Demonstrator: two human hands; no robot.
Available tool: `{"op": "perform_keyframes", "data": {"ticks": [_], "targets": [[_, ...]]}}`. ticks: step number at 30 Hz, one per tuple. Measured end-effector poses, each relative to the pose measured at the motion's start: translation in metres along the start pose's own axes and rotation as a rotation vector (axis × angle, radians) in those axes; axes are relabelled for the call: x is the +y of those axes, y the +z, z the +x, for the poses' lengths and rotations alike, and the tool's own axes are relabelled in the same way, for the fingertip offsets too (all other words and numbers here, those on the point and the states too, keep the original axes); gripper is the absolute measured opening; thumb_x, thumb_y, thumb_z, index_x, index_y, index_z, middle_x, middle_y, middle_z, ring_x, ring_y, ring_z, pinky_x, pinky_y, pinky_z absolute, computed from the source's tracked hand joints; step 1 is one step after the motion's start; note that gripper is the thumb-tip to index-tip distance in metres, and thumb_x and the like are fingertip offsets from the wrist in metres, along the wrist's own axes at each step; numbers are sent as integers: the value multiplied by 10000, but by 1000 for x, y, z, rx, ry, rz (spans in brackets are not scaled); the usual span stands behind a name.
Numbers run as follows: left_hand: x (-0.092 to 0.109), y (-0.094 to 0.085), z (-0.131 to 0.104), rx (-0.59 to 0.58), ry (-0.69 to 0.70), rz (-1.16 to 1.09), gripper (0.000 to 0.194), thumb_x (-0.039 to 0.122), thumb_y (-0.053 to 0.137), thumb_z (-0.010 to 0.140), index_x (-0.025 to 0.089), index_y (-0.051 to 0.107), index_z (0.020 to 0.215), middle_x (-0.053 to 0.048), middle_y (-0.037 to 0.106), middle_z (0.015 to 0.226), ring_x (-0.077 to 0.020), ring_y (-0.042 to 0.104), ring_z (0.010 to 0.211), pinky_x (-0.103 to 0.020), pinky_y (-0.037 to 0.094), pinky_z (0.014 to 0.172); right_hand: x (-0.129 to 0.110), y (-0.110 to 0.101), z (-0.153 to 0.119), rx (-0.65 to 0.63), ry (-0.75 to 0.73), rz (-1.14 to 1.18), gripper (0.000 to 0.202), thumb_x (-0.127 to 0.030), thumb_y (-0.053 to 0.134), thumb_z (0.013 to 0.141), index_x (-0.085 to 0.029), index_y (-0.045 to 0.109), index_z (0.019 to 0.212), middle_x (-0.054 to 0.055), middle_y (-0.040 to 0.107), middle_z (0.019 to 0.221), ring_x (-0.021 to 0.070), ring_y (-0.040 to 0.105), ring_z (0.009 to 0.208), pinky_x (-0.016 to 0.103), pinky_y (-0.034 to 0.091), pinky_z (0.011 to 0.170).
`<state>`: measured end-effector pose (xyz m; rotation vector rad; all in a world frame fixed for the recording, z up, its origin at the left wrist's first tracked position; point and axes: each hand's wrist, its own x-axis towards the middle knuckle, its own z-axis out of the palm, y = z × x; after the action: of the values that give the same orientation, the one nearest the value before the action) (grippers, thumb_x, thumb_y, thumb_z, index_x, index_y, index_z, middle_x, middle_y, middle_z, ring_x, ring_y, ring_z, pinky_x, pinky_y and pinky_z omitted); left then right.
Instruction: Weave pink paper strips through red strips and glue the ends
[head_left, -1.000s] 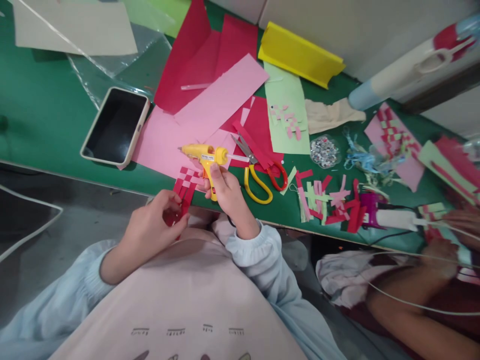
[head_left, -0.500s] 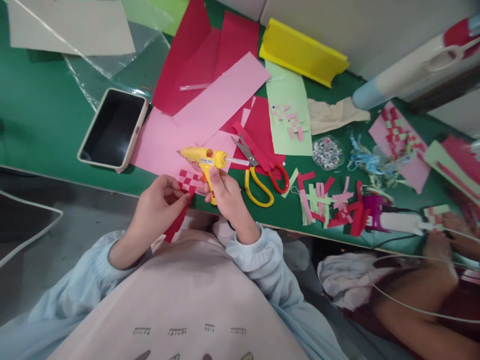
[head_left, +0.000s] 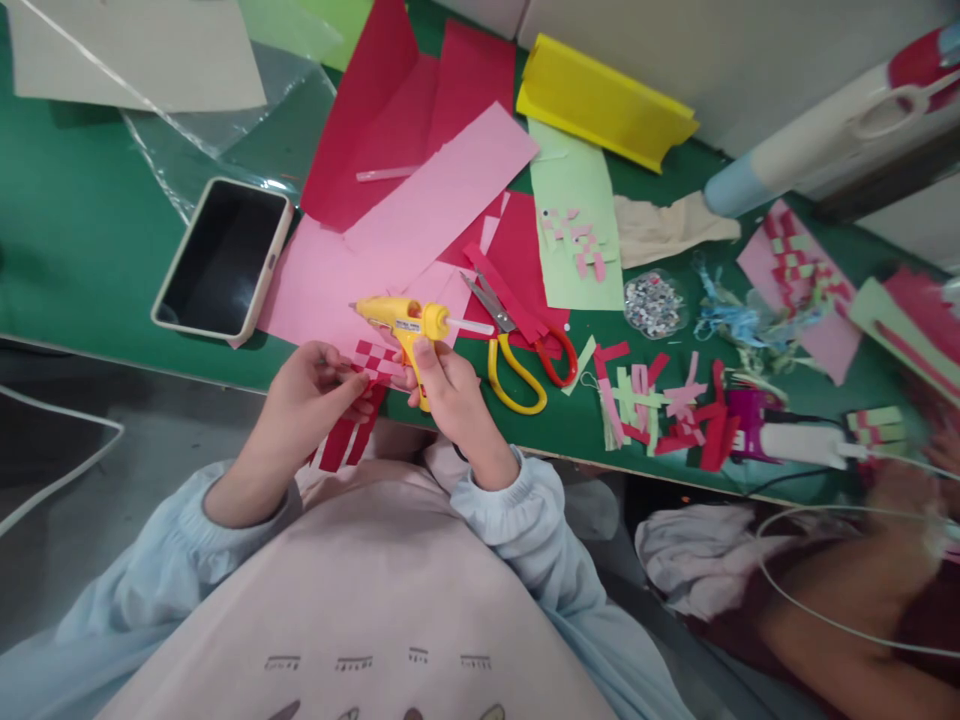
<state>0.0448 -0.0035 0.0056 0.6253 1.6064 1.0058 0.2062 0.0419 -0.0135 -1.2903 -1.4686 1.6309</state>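
Observation:
In my right hand [head_left: 448, 393] is a yellow hot glue gun [head_left: 401, 318] with a clear glue stick [head_left: 472, 326] poking out of its back end. Its nozzle points left, above pink paper. My left hand [head_left: 313, 398] pinches a woven red-and-pink paper piece [head_left: 375, 358], whose checkered part lies below the gun by the table edge. Loose red strips [head_left: 343, 440] hang from it under my left fingers. Right of my right hand lie scissors [head_left: 510, 335] with one yellow and one red handle, partly covered by a red strip.
A phone [head_left: 225, 260] lies left of pink paper [head_left: 442, 200]. Red sheets, a yellow folder [head_left: 604, 100] and green paper [head_left: 574, 215] sit behind. At right are a dish of googly eyes [head_left: 654, 304], cut paper strips [head_left: 652, 405], a purple-and-white device [head_left: 795, 440] and a blurred co-worker's arm.
My left hand has shifted slightly, and the hanging red strips now fan apart. The glue gun has moved slightly left. The co-worker's hand at the right has moved off the small woven piece.

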Motion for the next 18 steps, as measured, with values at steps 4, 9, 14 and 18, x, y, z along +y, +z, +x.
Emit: {"op": "perform_keyframes", "data": {"ticks": [4, 9, 14, 18], "targets": [[4, 4, 2, 28, -22, -48, 352, 157, 706, 696, 214, 401, 863, 62, 634, 673, -126, 660, 504, -223, 557, 487, 0, 0, 0, -12, -11, -7, 612, -756, 350, 895, -184, 568, 870, -29, 553, 649, 76, 550, 483, 204, 462, 529], [5, 5, 4, 48, -5, -32, 302, 118, 647, 756, 219, 382, 860, 89, 589, 627, -114, 653, 498, -209, 564, 487, -1, 0, 1, -7, -7, -22, 631, -768, 339, 887, -179, 564, 864, -32, 543, 650, 70, 543, 480, 191, 448, 509], [5, 6, 5, 73, -4, -32, 337, 132, 655, 755, 235, 354, 867, 99, 564, 643, -118, 653, 505, -216, 564, 480, -1, 1, 0, -7, -11, -14, 604, -736, 353, 908, -176, 577, 880, -29, 542, 651, 74, 546, 489, 190, 425, 491], [6, 7, 6, 76, -4, -18, 360, 145, 660, 749, 246, 341, 881, 98, 562, 659, -123, 647, 494, -237, 575, 487, -2, 0, 0, -9, -10, -18, 593, -728, 356, 913, -179, 578, 885, -26, 554, 658, 75, 546, 489, 198, 427, 500]]}}
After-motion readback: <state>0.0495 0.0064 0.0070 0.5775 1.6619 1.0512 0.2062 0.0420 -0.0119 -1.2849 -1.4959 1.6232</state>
